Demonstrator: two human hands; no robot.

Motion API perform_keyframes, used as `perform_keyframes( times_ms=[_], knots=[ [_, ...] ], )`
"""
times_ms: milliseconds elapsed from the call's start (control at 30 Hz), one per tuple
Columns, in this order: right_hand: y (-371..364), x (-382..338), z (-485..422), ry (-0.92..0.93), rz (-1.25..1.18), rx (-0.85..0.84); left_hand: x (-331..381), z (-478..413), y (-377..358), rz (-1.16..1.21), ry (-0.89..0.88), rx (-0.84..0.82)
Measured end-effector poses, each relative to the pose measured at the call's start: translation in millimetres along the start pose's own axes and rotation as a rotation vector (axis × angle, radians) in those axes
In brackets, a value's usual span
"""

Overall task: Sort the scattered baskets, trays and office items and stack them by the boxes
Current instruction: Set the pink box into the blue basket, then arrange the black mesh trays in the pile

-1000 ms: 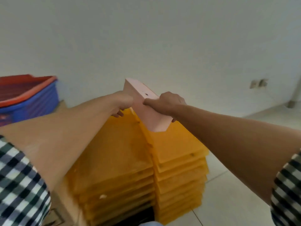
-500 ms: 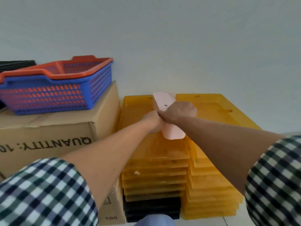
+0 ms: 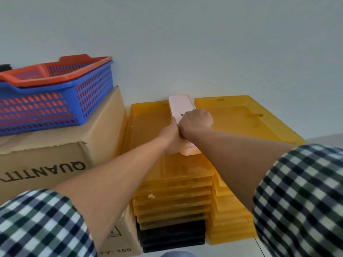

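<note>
Placement: left hand [image 3: 171,137] and right hand [image 3: 196,121] both gripping pink bin [image 3: 181,106], seating it on yellow trays [image 3: 148,127]; release next.

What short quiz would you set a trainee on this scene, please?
1. True or false: the orange basket sits nested in the blue basket.
2. The left hand and right hand hold the pink case over: A the blue basket, B the yellow tray stacks, C a chair.
3. Fill in: the blue basket stands on the ___.
Key: 1 true; 2 B; 3 cardboard box.
</note>
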State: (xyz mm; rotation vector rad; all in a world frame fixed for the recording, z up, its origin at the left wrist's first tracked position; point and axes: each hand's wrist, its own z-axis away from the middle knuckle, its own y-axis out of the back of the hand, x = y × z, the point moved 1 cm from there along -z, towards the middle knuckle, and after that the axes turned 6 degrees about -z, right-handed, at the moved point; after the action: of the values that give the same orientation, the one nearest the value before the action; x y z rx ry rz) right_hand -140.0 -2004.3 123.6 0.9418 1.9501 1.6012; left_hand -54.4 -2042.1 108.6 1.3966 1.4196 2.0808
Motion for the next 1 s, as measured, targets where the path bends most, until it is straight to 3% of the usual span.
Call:
perform_keyframes(
  times_ms=[267, 400, 533, 633, 833, 1000],
  knots=[
    [-2.7, 0.0, 5.1, -0.043, -0.044, -0.025, 1.9, -5.7, 4.6, -0.169, 0.011, -0.009],
    [6.2, 18.5, -1.2, -0.087, -0.252, -0.085, 18.8, -9.5, 17.0, -0.226, -0.026, 0.001],
    [19.6, 61.7, 0.1, -0.201, -0.407, 0.092, 50.9, -11.9, 20.7, -0.447, -0.134, 0.168],
    [22.5, 111.3, 15.2, -0.284, -0.423, 0.181, 83.4, -11.3, 5.3, -0.482, -0.243, 0.232],
    [-4.9, 223.6, 87.0, -0.531, -0.378, 0.296, 155.3, 9.3, -72.4, -0.481, -0.588, 0.212],
    [-44.0, 301.3, 184.7, -0.772, -0.313, 0.285, 202.2, 46.2, -165.1, -0.471, -0.774, 0.034]
  ],
)
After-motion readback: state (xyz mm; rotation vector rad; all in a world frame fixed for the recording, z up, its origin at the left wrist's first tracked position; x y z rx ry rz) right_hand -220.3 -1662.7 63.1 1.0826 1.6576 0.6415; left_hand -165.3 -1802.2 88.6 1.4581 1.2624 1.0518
